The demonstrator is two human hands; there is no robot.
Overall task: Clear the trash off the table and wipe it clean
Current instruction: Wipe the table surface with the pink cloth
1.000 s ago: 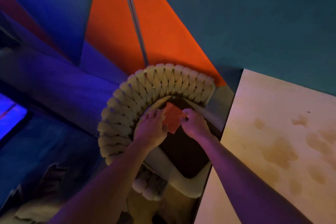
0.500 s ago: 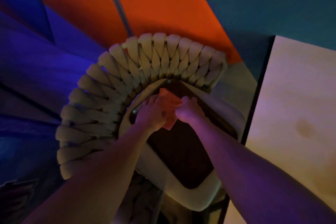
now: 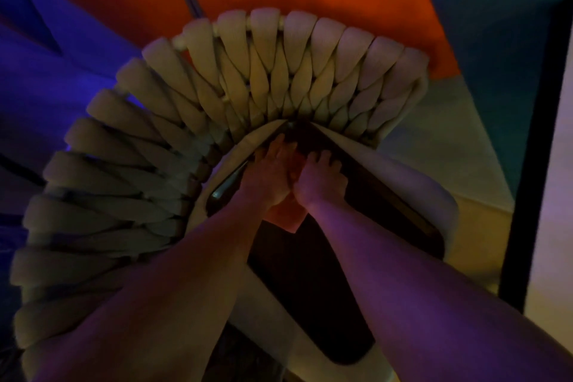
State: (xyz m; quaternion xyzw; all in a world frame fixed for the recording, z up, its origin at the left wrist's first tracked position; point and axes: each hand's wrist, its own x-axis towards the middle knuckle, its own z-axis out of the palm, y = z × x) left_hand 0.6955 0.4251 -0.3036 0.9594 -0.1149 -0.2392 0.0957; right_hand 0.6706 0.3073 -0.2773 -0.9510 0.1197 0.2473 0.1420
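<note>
- Forearms reach forward from the bottom of the view, meeting over a dark, pale-rimmed bin beside the surface, which shows only as a pale strip at the right edge.
- Orange paper, the trash in hand, sits between the two hands just above the bin's dark opening; one pointed corner pokes out below the wrists, aimed back toward the person.
- Long axis of the paper seems to run near to far, from that corner up under the palms, though most of it is hidden.
- Left hand has its fingers curled together over the paper; right hand is likewise closed on it from the other side, the hands touching.
- Progress, as I judge it: this piece is off the surface and about to go in the bin; wiping is not yet begun, and no cloth is in view.
- Woven chair back curves behind the bin, farthest out.
</note>
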